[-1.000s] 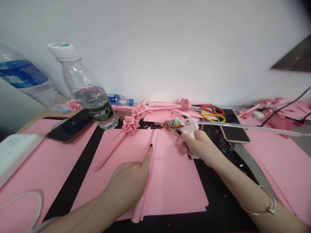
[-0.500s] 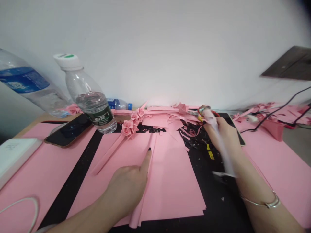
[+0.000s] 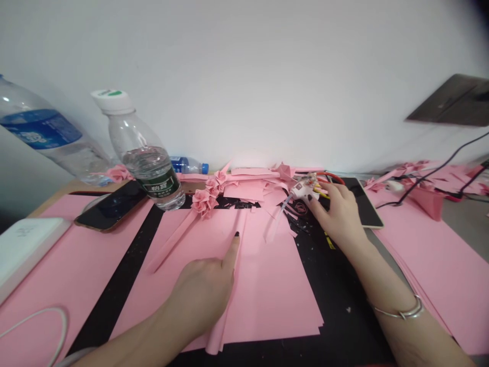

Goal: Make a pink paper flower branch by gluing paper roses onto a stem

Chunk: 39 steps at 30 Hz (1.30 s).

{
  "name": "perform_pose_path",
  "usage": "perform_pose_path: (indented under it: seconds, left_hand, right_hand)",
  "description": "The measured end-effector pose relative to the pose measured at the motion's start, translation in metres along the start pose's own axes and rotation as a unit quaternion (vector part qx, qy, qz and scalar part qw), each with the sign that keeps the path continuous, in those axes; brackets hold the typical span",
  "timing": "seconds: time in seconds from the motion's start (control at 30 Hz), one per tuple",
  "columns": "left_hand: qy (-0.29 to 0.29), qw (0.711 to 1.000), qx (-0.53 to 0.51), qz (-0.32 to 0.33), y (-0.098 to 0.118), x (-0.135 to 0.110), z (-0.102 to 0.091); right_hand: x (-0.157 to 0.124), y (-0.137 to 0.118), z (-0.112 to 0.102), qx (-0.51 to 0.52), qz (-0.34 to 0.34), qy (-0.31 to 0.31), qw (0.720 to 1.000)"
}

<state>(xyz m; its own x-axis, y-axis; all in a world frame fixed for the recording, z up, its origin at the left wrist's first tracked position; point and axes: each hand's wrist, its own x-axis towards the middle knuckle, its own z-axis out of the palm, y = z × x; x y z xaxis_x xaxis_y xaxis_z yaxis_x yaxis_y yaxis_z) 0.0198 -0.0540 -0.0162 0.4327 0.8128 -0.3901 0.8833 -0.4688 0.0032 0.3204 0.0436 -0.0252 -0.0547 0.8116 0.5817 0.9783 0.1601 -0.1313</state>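
My left hand [image 3: 206, 285] presses on a partly rolled pink paper tube [image 3: 214, 342], its index finger stretched along the roll and the other fingers curled under. The roll lies on a stack of pink paper sheets [image 3: 275, 290]. At the back, my right hand [image 3: 340, 209] has its thumb against a white glue gun [image 3: 302, 189] and its fingers closed around the far side, partly hidden. A clear glue stick [image 3: 280, 214] juts from the gun toward the paper. Beside that hand are an orange loop [image 3: 331, 176] and a yellow piece [image 3: 321, 192].
Folded pink paper roses [image 3: 204, 203] on a stem lie left of the roll. A water bottle [image 3: 153, 168] stands by a phone [image 3: 112, 206]. Paper scraps lie along the wall. A tablet [image 3: 367, 204] and black cables [image 3: 424, 181] are at right.
My right hand has turned the glue gun, so its glue stick now points left over the paper instead of down toward my forearm. My left hand has stayed on the roll.
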Motion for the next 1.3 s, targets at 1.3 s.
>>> perform_pose_path:
  seconds: [1.3]
  left_hand:
    - [0.092,0.895,-0.431,-0.066,-0.003,-0.002,-0.009]
  right_hand:
    - [-0.009,-0.034,-0.016,0.200,-0.013,0.020,0.980]
